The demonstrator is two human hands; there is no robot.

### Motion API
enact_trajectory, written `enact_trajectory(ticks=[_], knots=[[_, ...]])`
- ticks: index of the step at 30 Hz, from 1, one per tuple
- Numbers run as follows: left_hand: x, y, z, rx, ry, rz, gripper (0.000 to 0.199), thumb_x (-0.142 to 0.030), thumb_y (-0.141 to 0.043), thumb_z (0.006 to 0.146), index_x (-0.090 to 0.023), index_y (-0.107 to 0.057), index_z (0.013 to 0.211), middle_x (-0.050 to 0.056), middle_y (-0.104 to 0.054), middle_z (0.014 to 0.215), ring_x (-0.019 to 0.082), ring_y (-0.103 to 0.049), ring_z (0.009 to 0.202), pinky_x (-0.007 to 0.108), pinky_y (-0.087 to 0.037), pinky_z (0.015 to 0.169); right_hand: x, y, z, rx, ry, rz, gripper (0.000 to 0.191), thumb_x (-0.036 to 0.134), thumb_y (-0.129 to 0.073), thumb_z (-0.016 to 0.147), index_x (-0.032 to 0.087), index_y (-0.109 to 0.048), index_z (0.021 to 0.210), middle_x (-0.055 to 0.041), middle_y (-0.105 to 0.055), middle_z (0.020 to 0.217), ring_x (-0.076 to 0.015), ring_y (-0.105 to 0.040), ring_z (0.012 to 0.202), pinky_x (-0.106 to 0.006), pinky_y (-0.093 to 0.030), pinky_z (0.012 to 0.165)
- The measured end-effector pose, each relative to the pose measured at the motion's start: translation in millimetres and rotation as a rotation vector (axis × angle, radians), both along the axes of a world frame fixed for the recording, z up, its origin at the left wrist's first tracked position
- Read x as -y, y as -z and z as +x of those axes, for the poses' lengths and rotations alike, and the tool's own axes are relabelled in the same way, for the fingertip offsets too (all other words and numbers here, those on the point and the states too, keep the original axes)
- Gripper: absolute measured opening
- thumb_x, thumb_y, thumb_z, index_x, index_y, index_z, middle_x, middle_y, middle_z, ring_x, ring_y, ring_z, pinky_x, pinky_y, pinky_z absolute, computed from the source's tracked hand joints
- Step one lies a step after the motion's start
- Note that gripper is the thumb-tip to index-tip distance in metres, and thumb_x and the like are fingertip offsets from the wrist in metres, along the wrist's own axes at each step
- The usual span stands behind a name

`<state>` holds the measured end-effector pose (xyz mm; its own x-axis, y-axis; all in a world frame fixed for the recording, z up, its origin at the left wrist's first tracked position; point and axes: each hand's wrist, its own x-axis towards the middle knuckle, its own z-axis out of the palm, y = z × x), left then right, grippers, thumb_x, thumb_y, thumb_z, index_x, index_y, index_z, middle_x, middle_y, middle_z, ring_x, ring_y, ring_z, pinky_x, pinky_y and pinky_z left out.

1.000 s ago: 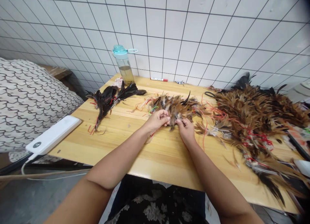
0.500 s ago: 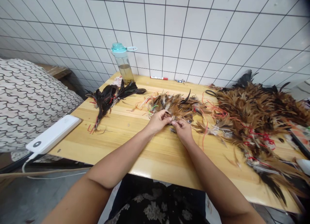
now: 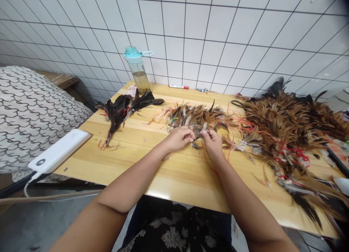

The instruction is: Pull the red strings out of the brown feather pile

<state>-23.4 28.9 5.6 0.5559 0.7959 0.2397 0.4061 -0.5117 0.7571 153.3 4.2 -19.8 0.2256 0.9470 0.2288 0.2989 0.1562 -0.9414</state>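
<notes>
My left hand [image 3: 180, 138] is closed, thumb and forefinger pinched together at the near edge of a pile of brown feathers [image 3: 195, 115]. What it pinches, if anything, is too small to make out. A short distance to its right, my right hand [image 3: 213, 143] is also closed, its thumb and forefinger pinched against the lower feathers. A thin red string [image 3: 204, 154] hangs down beside its fingers; I cannot tell whether it or a feather is between them. A bright green string [image 3: 171, 122] lies at the pile's left end.
Black feather bundles [image 3: 120, 112] lie left on the wooden table [image 3: 131, 154]. A water bottle [image 3: 139, 72] and a marker [image 3: 178, 86] stand and lie near the tiled wall. A white power bank [image 3: 61, 150] rests at the left edge. A big brown feather heap [image 3: 278, 117] covers the right side.
My hands have drawn apart from where their fingertips met. The left has lowered slightly, the right has shifted right. A red string now shows beside the right hand.
</notes>
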Motion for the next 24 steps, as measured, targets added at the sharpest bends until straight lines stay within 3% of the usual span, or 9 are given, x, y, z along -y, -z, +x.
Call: enact_trajectory(ticks=[4, 8, 12, 15, 18, 21, 24], knots=[[1.7, 10.8, 3.0, -0.21, 0.108, 0.179, 0.011, -0.018, -0.059, 0.081, -0.02, -0.068, 0.087, 0.005, -0.063, 0.09, 0.018, -0.056, 0.091, 0.028, -0.043, 0.082, 0.1, -1.7, 0.4, -0.029, 0.021, -0.017, 0.032, 0.046, -0.055, 0.079, 0.016, -0.067, 0.077, -0.0036, -0.065, 0.073, -0.0177, -0.056, 0.07, -0.031, -0.043, 0.069], [4.0, 14.3, 5.7, -0.351, 0.103, 0.252, 0.013, -0.015, -0.053, 0.083, -0.019, -0.065, 0.082, 0.006, -0.061, 0.088, 0.019, -0.054, 0.088, 0.029, -0.042, 0.08, 0.1, 1.6, -1.1, 0.01, 0.024, 0.006, 0.031, 0.045, -0.055, 0.079, 0.017, -0.067, 0.075, -0.0035, -0.064, 0.073, -0.0176, -0.055, 0.072, -0.031, -0.043, 0.069], [3.3, 6.5, 3.4, -0.274, 0.017, 0.239, 0.014, -0.013, -0.046, 0.085, -0.017, -0.059, 0.08, 0.007, -0.057, 0.087, 0.019, -0.052, 0.086, 0.03, -0.04, 0.077, -0.3, 5.1, -0.7, 0.041, 0.018, 0.029, 0.028, 0.042, -0.055, 0.08, 0.018, -0.067, 0.074, -0.0035, -0.063, 0.072, -0.0176, -0.056, 0.071, -0.031, -0.042, 0.068], [1.0, -1.0, 2.0, -0.001, -0.134, 0.126, 0.01, -0.013, -0.047, 0.084, -0.016, -0.055, 0.078, 0.004, -0.055, 0.083, 0.015, -0.05, 0.082, 0.027, -0.039, 0.076, -0.4, 5.7, -0.6, 0.056, 0.008, 0.046, 0.027, 0.041, -0.056, 0.08, 0.018, -0.067, 0.072, -0.0033, -0.063, 0.071, -0.0175, -0.056, 0.07, -0.03, -0.042, 0.067], [0.0, -4.2, 4.3, 0.319, -0.245, -0.127, 0.003, -0.018, -0.052, 0.083, -0.016, -0.053, 0.081, -0.001, -0.052, 0.074, 0.01, -0.048, 0.069, 0.023, -0.039, 0.067, 0.0, 5.1, -1.2, 0.101, -0.009, 0.07, 0.025, 0.038, -0.056, 0.079, 0.018, -0.066, 0.068, -0.003, -0.061, 0.068, -0.017, -0.054, 0.067, -0.029, -0.042, 0.064], [1.8, -2.6, 10.4, 0.58, -0.261, -0.436, 0.013, -0.023, -0.058, 0.08, -0.016, -0.055, 0.09, -0.004, -0.051, 0.07, 0.006, -0.045, 0.058, 0.02, -0.037, 0.057, 0.9, 4.2, -2.6, 0.168, -0.035, 0.089, 0.024, 0.036, -0.057, 0.079, 0.019, -0.064, 0.064, -0.0019, -0.057, 0.064, -0.0163, -0.052, 0.064, -0.029, -0.041, 0.063], [4.9, -0.1, 16.3, 0.684, -0.234, -0.589, 0.018, -0.024, -0.064, 0.076, -0.013, -0.057, 0.089, -0.003, -0.054, 0.07, 0.005, -0.047, 0.056, 0.018, -0.04, 0.055, 1.6, 3.9, -4.2, 0.193, -0.062, 0.104, 0.023, 0.034, -0.057, 0.08, 0.019, -0.064, 0.064, -0.001, -0.056, 0.063, -0.0153, -0.051, 0.063, -0.028, -0.04, 0.062]])
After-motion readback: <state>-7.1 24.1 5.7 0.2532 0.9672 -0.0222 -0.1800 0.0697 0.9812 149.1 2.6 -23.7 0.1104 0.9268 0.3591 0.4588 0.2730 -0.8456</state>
